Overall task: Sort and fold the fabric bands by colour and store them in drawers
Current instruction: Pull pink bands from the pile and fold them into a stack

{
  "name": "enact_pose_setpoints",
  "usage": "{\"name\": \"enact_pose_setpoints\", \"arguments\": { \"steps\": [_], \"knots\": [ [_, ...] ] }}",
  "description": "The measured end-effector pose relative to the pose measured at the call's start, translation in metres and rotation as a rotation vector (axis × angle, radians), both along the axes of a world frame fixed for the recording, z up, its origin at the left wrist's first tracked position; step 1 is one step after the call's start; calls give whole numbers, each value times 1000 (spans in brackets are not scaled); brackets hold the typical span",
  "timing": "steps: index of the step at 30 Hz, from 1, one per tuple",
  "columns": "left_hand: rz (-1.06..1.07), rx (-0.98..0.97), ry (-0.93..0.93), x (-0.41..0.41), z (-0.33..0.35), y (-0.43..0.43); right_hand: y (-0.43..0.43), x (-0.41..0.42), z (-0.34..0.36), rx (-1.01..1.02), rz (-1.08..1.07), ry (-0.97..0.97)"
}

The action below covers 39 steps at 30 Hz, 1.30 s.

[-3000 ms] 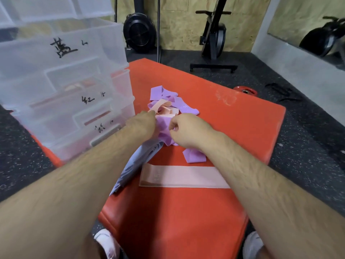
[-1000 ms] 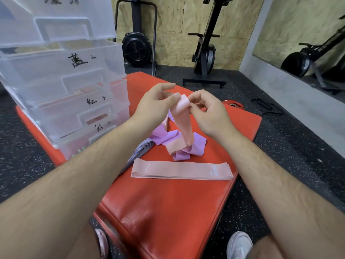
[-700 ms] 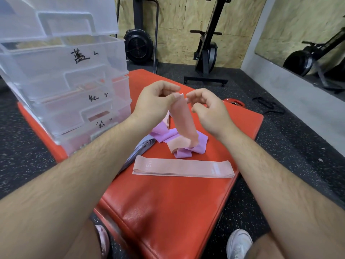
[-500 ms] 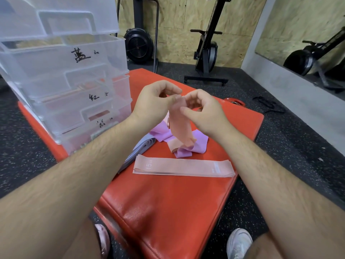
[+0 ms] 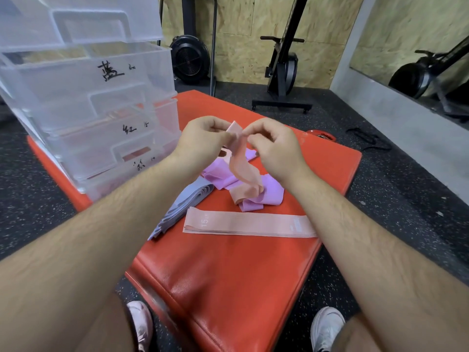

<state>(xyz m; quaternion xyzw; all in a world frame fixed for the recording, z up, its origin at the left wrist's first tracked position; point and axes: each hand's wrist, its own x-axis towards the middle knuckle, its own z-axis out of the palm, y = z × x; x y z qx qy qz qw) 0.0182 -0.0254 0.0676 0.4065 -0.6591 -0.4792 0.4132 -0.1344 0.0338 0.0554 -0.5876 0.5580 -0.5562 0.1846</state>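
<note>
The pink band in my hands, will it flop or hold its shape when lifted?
Probably floppy: the pink band hangs twisted below where the left hand and right hand pinch its top. Likely light: fingertips alone seem to carry it.

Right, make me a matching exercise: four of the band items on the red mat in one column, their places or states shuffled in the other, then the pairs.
1. dangling pink band
2. flat pink band
3. purple bands
4. grey-blue bands

a. loose heap on the red mat
b. pinched by left hand and right hand
c. lying straight, nearest the person
d. neat stack beside the drawers

Pairs: 1-b, 2-c, 3-a, 4-d.
</note>
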Motion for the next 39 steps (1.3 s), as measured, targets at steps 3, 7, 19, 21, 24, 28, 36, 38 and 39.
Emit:
{"name": "enact_pose_setpoints", "arguments": {
  "steps": [3,7,19,21,24,28,36,38,39],
  "knots": [
    [-33,-67,-79,5,0,2,-7,-10,0,83,49,-50],
    [-70,-98,-89,9,-1,6,-11,-11,-12,277,201,49],
    [-43,-72,-117,16,-4,-3,-3,-15,-2,348,191,95],
    [-112,-49,-138,17,-4,-1,-2,-16,-5,347,186,121],
    [-113,-78,-184,15,-5,2,0,-17,-6,347,220,132],
    [-84,-75,-158,22,-7,-3,1,-24,-7,415,289,180],
    [-75,-3,-106,29,-15,-6,16,-47,-1,503,265,273],
    [-62,28,-90,31,-16,-4,19,-56,-3,547,243,351],
    [-57,51,-91,33,-18,-4,22,-60,-4,569,228,386]
  ]
}}
